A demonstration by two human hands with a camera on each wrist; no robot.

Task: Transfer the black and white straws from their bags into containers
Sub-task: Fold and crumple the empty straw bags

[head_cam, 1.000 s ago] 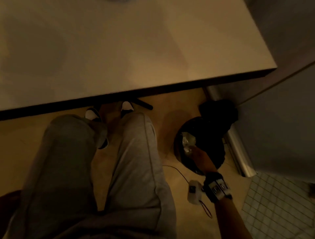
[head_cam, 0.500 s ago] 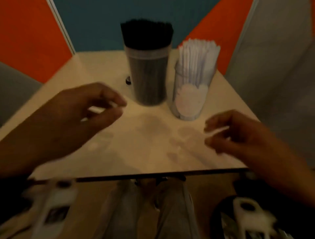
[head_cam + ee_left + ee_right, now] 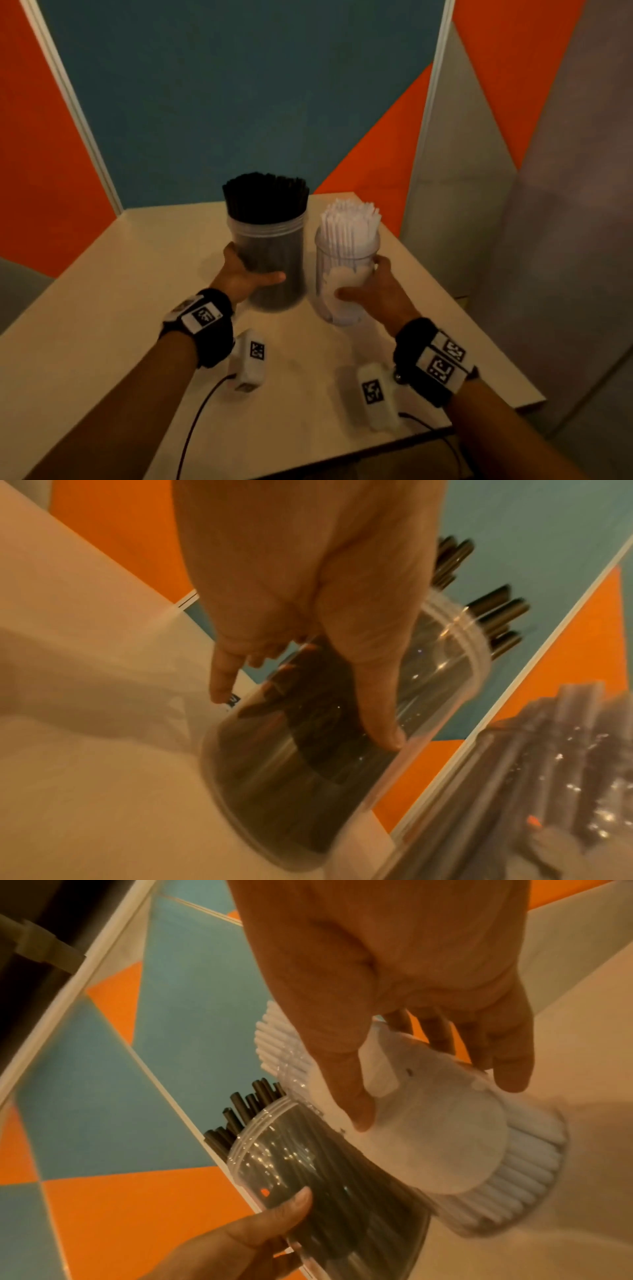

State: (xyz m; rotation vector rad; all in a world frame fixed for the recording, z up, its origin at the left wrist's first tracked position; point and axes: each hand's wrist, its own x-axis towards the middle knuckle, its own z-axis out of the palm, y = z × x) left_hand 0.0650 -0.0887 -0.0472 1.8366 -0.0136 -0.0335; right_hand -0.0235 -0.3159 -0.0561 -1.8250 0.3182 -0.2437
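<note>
Two clear containers stand side by side on the beige table [image 3: 120, 308]. The left one [image 3: 274, 253] is packed with black straws [image 3: 265, 195]. The right one [image 3: 346, 301], with a white label, holds white straws [image 3: 351, 219]. My left hand [image 3: 245, 275] grips the black-straw container [image 3: 308, 777] from its left side, thumb across the front. My right hand [image 3: 375, 291] grips the white-straw container [image 3: 462, 1164] from its right side, thumb on the label. The black-straw container [image 3: 325, 1177] nearly touches its neighbour. No bags are in view.
Orange and teal wall panels [image 3: 239, 102] close off the table's far edge, and a grey wall [image 3: 565, 240] stands close on the right. The table's right edge [image 3: 479, 325] runs near my right wrist. Wrist camera units with cables [image 3: 248, 363] hang over the near tabletop.
A second ago I looked down at the floor, my right hand at a black bin. Half a second ago both hands hovered empty over the table; now each grips a container.
</note>
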